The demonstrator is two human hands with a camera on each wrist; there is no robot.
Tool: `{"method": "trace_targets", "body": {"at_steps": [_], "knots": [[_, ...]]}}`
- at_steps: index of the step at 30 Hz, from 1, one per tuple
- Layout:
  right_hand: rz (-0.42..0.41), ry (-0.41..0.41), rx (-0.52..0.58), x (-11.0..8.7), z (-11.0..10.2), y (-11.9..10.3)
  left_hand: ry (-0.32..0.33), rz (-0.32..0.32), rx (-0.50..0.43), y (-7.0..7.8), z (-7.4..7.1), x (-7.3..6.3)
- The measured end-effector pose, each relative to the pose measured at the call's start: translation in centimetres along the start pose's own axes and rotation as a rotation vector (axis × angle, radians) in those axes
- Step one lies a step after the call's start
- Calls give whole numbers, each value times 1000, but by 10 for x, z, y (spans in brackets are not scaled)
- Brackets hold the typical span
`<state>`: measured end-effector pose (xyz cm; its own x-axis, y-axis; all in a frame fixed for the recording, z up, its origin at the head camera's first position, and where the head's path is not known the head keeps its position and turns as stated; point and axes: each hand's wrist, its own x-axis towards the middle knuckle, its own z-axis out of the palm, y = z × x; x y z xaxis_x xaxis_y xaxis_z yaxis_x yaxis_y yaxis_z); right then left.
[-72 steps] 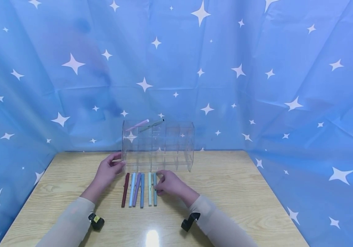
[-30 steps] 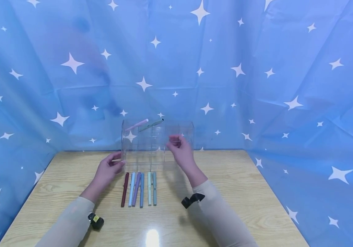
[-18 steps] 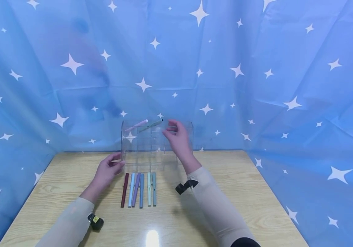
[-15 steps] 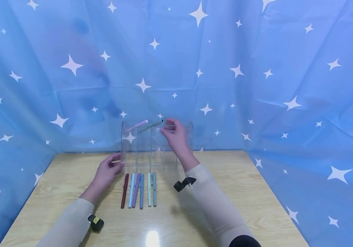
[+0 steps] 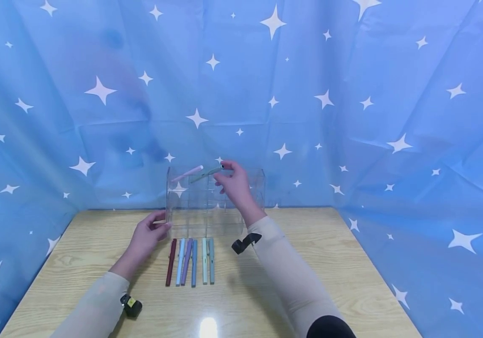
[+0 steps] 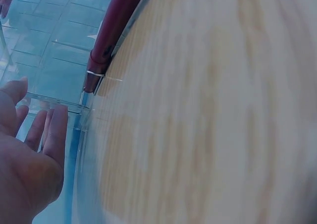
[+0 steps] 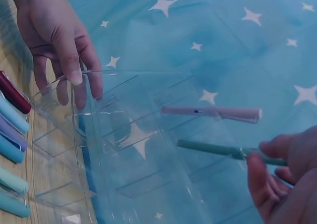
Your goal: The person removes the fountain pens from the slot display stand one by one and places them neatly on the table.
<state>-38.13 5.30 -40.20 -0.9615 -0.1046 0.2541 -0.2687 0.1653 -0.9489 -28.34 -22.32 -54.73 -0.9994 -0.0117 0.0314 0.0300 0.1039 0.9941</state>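
A clear divided organizer (image 5: pixel 168 192) stands at the table's back. My left hand (image 5: pixel 146 237) holds its left side wall, thumb in front and fingers behind, as the right wrist view shows. A pink pen (image 7: pixel 213 112) and a green pen (image 7: pixel 208 147) lean in the organizer's upper compartments, their upper ends sticking out. My right hand (image 5: pixel 237 188) has thumb and fingers on either side of the green pen's upper end; a firm grip is not visible. In front of the organizer lies a row of several pens, with a dark red pen (image 5: pixel 171 263) leftmost.
The row also has a light blue pen (image 5: pixel 180 263), a purple pen (image 5: pixel 187 262), a blue pen (image 5: pixel 194 263), a mint pen (image 5: pixel 205 261) and a teal pen (image 5: pixel 211 261). Behind the wooden table (image 5: pixel 309 263) hangs a blue star-patterned curtain (image 5: pixel 241 103).
My right hand has left the teal pen at the row's right end, risen past the organizer's front and moved left to the green pen. My left hand and the pens stay in place.
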Motion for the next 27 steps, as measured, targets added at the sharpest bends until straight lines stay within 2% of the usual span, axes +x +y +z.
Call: {"method": "trace_targets", "body": {"at_steps": [7,13,22,27], "knots": [[19,-45,-23,6,8,3,2,11,7,2,1,-1],[49,-108,32,10,12,10,3,12,1,4,2,-1],[31,-221,35,14,16,13,2,18,8,4,2,-1],[19,-217,36,15,22,13,5,12,-2,4,2,-1]]}}
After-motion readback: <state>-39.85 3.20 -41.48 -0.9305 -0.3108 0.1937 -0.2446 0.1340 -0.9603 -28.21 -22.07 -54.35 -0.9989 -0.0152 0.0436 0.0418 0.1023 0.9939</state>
